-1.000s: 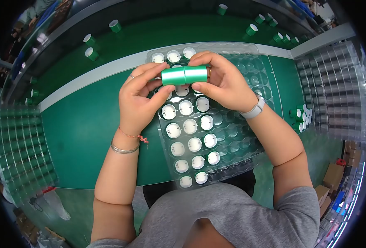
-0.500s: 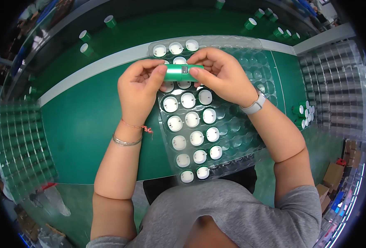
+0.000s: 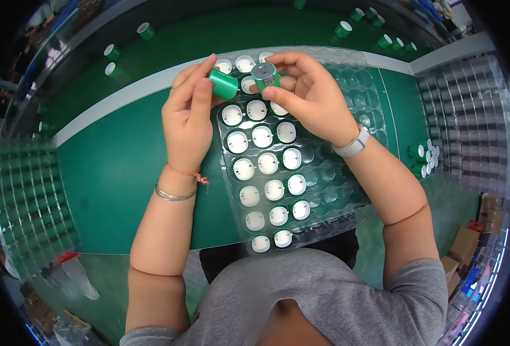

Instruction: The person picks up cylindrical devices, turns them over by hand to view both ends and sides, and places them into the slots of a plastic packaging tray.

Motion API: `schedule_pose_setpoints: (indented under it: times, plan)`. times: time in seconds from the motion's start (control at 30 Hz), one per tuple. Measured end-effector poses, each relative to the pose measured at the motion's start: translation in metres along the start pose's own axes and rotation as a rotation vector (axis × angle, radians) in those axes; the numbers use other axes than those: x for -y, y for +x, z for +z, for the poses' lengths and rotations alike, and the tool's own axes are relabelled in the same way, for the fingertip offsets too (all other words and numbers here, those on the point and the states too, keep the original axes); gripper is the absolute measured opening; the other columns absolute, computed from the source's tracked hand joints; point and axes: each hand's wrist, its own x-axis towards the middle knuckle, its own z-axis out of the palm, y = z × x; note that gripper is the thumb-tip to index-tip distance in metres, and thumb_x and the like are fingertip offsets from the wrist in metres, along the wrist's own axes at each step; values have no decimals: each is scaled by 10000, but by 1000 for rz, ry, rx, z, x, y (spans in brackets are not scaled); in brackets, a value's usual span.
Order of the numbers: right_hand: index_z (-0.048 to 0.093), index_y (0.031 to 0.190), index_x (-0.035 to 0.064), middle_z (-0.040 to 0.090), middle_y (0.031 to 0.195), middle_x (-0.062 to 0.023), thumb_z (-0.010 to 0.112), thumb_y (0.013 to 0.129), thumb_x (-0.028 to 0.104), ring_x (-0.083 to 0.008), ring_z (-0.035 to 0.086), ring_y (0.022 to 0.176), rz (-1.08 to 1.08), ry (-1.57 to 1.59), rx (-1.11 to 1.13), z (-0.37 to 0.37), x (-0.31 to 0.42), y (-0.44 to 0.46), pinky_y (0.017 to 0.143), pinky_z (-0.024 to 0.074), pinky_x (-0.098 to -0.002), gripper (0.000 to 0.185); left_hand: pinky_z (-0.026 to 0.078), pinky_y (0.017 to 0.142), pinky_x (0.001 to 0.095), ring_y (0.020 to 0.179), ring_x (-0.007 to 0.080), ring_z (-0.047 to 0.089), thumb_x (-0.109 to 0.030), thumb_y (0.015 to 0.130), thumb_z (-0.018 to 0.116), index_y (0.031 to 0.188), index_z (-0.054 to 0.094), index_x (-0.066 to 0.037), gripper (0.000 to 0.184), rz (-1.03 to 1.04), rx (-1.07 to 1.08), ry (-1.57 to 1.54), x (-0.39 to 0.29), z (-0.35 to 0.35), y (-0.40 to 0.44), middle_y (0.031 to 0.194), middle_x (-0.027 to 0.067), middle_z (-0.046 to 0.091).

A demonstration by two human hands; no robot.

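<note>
Left hand (image 3: 187, 112): thumb and fingers closed on green cylinder (image 3: 225, 85), cylinder tilted. Right hand (image 3: 308, 95): gripping second cylinder (image 3: 266, 75), grey end face up, dark window in side. Cylinders apart, just beside each other, both held above far part of clear tray (image 3: 324, 173). White cups (image 3: 262, 136) seated in tray, three columns at left. Tray on green table (image 3: 122, 173). Table, right edge: loose cups (image 3: 425, 154), clustered. Far strip (image 3: 237, 29), beyond table: more cups standing. Right wrist: grey watch (image 3: 354, 144).

Left grip (image 3: 189, 105) near right grip (image 3: 309, 97)
</note>
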Motion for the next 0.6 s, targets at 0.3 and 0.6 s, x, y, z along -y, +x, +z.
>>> schedule_pose_setpoints:
  times: [0.3,0.6]
  plan:
    - [473,1282,-10,552,1223,-95,642,873,-57,-176,591,1107,50,-78,126,-1,7,-5,888,524,-304,445,577,903,345,1101,231,599,92,792,727,1238,566,78,474,-49,170,-134,-1,2,-6,1231,161,547]
    - [485,1223,13,541,1249,-112,674,839,-54,-197,600,1102,-2,-111,132,-3,1,-4,921,520,-337,433,582,916,331,1095,222,603,69,784,741,1206,611,62,442,76,244,-12,-1,1,-4,1254,136,523]
